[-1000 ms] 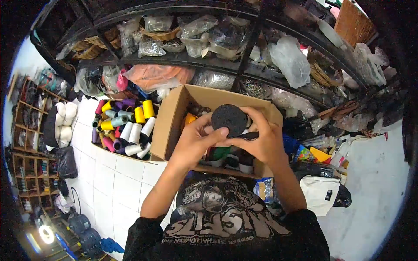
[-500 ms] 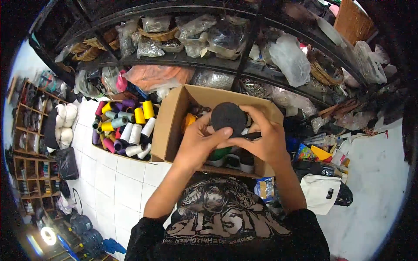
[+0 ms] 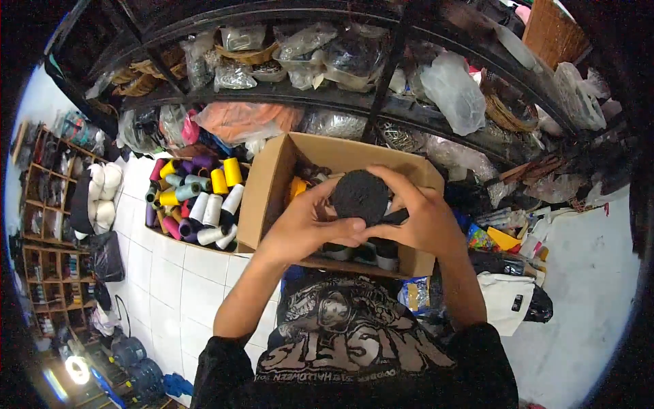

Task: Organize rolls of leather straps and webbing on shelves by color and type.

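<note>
A round black roll of what looks like coiled strap or tape [image 3: 360, 198] is held above the open cardboard box [image 3: 266, 198]. My left hand [image 3: 310, 221] grips its left and lower edge, thumb pressed against the rim. Around the right side curl the fingers of my right hand [image 3: 422, 211], with the thumb below. A short dark strip sticks out by the right palm, perhaps the loose end. Under my hands, spools with dark and white parts [image 3: 386, 257] stand in the box. My hands and the roll hide much of its inside.
Left of the box, a low carton holds several colourful thread cones [image 3: 212, 210]. Behind stand dark shelves [image 3: 286, 95] with plastic bags and baskets. A white bag [image 3: 501, 300] lies at the right on the floor. Wooden cubbyholes [image 3: 51, 204] line the far left.
The roll has moved slightly down and right, its face tilted a little differently. My left hand has shifted with it, and my right fingers now reach farther over its top edge.
</note>
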{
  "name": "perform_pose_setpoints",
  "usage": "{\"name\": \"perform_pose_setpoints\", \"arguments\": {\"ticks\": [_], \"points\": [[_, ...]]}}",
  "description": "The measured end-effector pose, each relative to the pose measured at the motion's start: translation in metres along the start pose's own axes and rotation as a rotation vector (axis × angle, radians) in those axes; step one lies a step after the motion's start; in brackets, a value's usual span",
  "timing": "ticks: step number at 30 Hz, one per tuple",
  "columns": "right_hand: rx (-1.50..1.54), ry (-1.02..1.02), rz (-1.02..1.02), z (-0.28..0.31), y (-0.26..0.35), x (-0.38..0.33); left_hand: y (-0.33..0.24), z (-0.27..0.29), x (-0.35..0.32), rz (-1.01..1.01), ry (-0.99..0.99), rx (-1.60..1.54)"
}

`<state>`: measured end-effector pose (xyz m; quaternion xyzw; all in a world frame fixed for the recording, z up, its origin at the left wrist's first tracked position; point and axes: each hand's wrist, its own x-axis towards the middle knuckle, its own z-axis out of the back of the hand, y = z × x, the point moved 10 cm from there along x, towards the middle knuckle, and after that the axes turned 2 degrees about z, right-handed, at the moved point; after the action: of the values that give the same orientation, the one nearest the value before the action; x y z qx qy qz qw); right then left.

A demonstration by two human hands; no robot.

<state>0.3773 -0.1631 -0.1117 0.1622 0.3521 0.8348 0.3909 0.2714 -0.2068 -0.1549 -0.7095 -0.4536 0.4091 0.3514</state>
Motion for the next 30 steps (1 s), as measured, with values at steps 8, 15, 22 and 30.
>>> {"name": "perform_pose_setpoints", "arguments": {"ticks": [8, 15, 22, 30], "points": [[-0.005, 0.014, 0.071, -0.001, 0.011, -0.001, 0.005, 0.007, 0.000, 0.052, 0.047, 0.051], [-0.002, -0.185, -0.018, 0.010, 0.002, -0.005, 0.004, 0.005, 0.003, -0.144, -0.107, -0.126], [0.006, 0.070, 0.061, -0.005, 0.006, -0.002, 0.010, 0.011, 0.000, 0.176, 0.097, 0.127], [-0.093, -0.165, 0.040, 0.007, -0.006, -0.006, 0.020, 0.000, 0.011, 0.111, 0.089, -0.216]]}}
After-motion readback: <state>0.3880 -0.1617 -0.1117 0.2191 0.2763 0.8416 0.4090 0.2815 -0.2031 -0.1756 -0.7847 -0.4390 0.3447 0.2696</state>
